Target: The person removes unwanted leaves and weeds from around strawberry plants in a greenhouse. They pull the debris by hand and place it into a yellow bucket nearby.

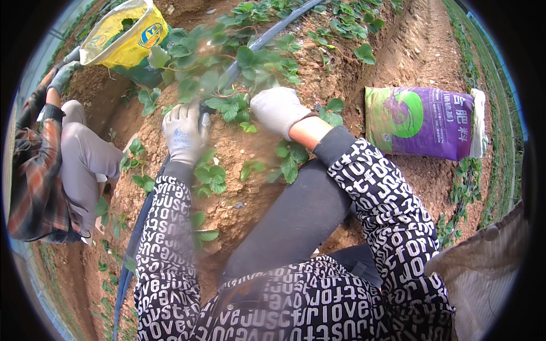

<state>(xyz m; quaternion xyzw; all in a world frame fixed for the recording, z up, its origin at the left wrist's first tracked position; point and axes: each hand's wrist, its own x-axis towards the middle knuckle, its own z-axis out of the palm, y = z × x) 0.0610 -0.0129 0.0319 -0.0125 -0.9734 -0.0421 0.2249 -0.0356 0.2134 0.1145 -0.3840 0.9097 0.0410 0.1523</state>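
Note:
My left hand [185, 130], in a pale coated work glove, lies over the soil bed beside the drip hose, its fingers extended towards the strawberry leaves [228, 104]. Whether it touches a stem there is hard to tell. To its right, my right hand [276, 110], in a similar glove, is curled at the edge of the leafy strawberry plants [256, 64]; its fingertips are hidden, so what lies in them does not show. A grey-blue irrigation hose [281, 27] runs through the foliage above both hands. Small strawberry plants [212, 177] grow in the soil below them.
A purple fertilizer sack [420, 121] lies on the soil at right. At upper left stands a yellow and green woven sack [132, 38] with leaves in it, held by a co-worker's gloved hands [64, 76]. My bent knee [307, 192] is close under my right hand. Furrows run alongside.

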